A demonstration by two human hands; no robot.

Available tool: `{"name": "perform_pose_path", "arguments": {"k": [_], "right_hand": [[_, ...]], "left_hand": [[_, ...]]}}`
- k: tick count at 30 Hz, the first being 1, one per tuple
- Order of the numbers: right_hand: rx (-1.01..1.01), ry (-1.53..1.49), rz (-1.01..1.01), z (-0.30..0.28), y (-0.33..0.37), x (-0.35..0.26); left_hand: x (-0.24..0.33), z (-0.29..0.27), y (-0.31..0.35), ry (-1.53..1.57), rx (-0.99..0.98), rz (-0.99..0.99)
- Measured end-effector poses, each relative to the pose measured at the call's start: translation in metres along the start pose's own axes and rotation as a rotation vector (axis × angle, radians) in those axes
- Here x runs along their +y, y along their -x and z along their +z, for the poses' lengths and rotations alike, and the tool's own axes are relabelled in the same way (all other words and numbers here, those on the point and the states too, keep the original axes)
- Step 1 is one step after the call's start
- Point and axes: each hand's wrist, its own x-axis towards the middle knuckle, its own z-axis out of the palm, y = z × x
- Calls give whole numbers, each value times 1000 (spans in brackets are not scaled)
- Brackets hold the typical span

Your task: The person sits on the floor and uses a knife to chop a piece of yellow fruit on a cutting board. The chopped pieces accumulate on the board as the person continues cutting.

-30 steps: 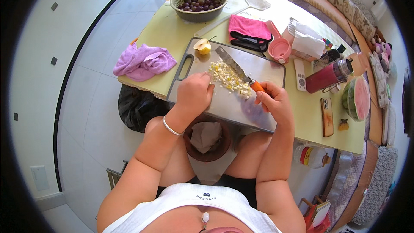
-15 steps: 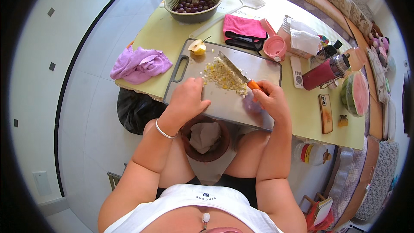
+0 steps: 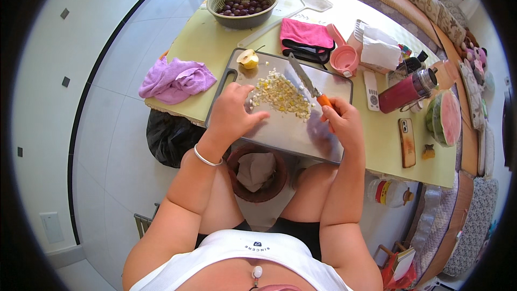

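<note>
A metal-faced cutting board [image 3: 323,140] with a dark rim lies at the table's near edge. On it is a loose heap of finely chopped pear [image 3: 280,97], pale with yellow bits of skin. My right hand [image 3: 344,122] is closed round the orange handle of a knife [image 3: 305,75], its blade pointing away and to the left, just right of the heap. At the heap's left side, my left hand [image 3: 235,112] is open, thumb and fingers apart, holding nothing. A cut pear piece [image 3: 247,59] with its stem sits at the board's far left corner.
Behind the board are a colander [image 3: 242,20] of dark round fruit, a white fly swatter [image 3: 316,2] and a pink cloth [image 3: 307,33]. A purple towel [image 3: 177,80] lies left. To the right stand a maroon flask [image 3: 401,94], a phone [image 3: 407,141] and cut watermelon [image 3: 446,117]. A bin [image 3: 277,183] sits below.
The knife has moved right, off the chopped pear, with its blade turned more steeply away. My left hand has opened wider and shifted slightly toward the heap.
</note>
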Motion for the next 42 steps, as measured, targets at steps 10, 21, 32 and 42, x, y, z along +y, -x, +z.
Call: {"name": "perform_pose_path", "arguments": {"k": [10, 21, 32, 42], "right_hand": [[-126, -75, 2, 9, 5, -8], [-138, -127, 7, 6, 4, -5], [-139, -29, -4, 9, 3, -4], [-160, 5, 13, 10, 1, -1]], "left_hand": [[-7, 17, -4, 199, -50, -4], [-9, 20, -10, 243, 142, 24], [-13, 23, -20, 362, 218, -59], [-19, 27, -26, 355, 248, -54]]}}
